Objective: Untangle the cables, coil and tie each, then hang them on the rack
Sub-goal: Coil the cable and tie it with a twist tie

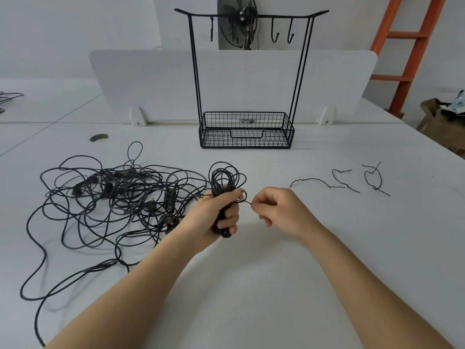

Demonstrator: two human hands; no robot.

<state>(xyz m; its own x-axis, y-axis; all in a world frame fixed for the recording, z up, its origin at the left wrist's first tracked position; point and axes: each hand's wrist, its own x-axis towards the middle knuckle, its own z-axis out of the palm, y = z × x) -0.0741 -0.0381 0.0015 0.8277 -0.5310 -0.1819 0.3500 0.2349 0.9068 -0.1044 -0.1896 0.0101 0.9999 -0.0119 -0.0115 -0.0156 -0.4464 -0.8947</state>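
My left hand (219, 212) grips the coil (224, 177), right hand (274, 210) pinches the tie (245, 200); I'd judge twisting it shut comes next.

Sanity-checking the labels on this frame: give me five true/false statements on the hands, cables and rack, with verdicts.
1. The left hand grips a coiled cable. True.
2. One cable hangs on the rack. False: its hooks are bare.
3. The right hand pinches a thin tie at the coil. True.
4. The tangled pile lies right of the hands. False: it lies to their left.
5. Spare ties lie on the table, right of the hands. True.
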